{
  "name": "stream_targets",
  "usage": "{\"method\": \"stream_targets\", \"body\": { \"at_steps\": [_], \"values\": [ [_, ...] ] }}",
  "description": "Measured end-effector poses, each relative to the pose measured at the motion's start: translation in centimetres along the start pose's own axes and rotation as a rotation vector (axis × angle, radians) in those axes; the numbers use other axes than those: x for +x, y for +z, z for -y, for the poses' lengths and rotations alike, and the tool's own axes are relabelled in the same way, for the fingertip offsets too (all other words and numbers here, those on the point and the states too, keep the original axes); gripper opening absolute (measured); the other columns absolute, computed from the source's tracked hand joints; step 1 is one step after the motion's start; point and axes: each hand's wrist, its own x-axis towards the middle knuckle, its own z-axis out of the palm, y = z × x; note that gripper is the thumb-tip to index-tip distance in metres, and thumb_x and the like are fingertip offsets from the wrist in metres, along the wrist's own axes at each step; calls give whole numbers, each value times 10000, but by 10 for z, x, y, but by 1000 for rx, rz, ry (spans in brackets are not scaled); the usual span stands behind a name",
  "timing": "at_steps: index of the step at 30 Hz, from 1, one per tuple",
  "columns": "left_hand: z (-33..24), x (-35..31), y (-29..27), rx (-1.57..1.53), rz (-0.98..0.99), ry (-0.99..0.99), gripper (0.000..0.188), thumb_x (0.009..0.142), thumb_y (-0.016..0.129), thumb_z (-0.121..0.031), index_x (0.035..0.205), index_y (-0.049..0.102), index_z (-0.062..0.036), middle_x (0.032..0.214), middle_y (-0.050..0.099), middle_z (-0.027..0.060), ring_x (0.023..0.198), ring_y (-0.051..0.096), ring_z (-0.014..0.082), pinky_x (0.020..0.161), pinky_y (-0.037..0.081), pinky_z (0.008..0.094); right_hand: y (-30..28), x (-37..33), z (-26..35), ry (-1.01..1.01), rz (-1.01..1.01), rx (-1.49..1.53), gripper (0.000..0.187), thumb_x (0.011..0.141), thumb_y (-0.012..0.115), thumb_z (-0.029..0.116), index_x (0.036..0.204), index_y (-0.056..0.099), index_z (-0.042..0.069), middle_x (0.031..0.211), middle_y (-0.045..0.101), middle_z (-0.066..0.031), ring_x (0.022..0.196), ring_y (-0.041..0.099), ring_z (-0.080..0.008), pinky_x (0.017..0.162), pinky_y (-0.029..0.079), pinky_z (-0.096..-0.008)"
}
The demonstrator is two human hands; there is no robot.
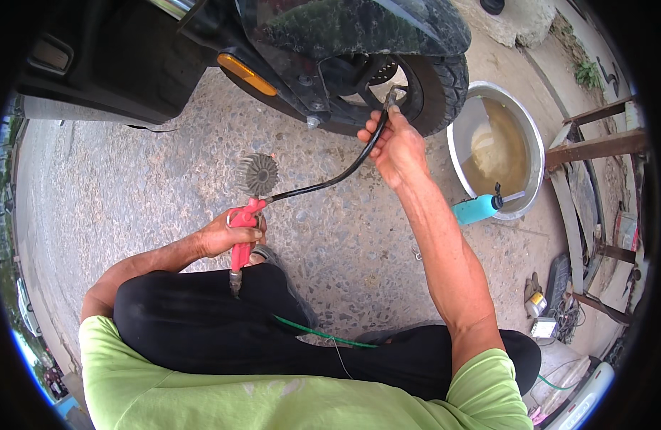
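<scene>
My left hand point(227, 233) is closed round the red handle of a tyre inflator gun point(242, 240), which has a round gauge point(259, 173) in a ribbed dark cover on top. From the gun a black hose point(330, 179) curves up to the right. At its far end my right hand point(398, 147) pinches the metal air chuck point(392, 97), held at the rim of a scooter's front wheel point(416, 89). Whether the chuck is seated on the valve cannot be made out. A black tyre point(454, 89) surrounds the wheel, under a dark fender point(359, 25).
A metal basin point(537, 154) of murky water stands right of the wheel, a turquoise bottle point(477, 209) beside it. Farther right is a rusty metal frame point(595, 148). A green air line point(323, 333) crosses my lap. An orange reflector point(247, 74) sits on the scooter's fork.
</scene>
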Motion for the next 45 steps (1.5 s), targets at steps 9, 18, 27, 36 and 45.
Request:
{"method": "stream_targets", "body": {
  "at_steps": [9, 18, 27, 36, 45],
  "values": [
    [11, 4, 1, 25, 82, -5, 409, 896, 707, -197, 1241, 588, -13, 1137, 678, 88, 1072, 633, 186, 975, 507, 369, -17, 3, 3, -16, -20, -226, 417, 1068, 430, 416, 984, 615, 52, 795, 611, -21, 685, 616, -155, 568, 395, -254],
    [4, 10, 6, 98, 97, 6, 421, 895, 711, -213, 1242, 589, -7, 1132, 689, 89, 1112, 626, 187, 1001, 486, 363, -30, 10, -21, -281, 17, -284, 346, 1070, 468, 361, 966, 600, 58, 731, 570, -2, 600, 552, -112, 519, 372, -246],
    [4, 13, 11, 111, 132, -2, 408, 916, 698, -236, 1239, 593, -10, 1129, 687, 91, 1079, 634, 185, 984, 489, 355, -27, 7, -12, -53, 114, 153, 315, 1070, 487, 334, 945, 544, 51, 702, 439, 16, 601, 392, -93, 530, 363, -259],
    [38, 42, 9, 91, 227, -245, 372, 991, 648, -253, 1286, 580, -38, 1115, 701, 55, 856, 636, 115, 672, 510, 274, -27, 9, -14, -102, 30, 34, 344, 1050, 502, 379, 877, 530, 83, 655, 411, 45, 555, 353, -70, 507, 294, -244],
    [46, 53, 16, 84, 205, -259, 498, 987, 666, -308, 1375, 553, -18, 1129, 708, 62, 829, 660, 97, 657, 508, 236, -27, -8, -27, -163, 62, -98, 349, 1025, 541, 363, 828, 543, 75, 645, 427, 49, 563, 366, -59, 505, 308, -250]
  ]
}}
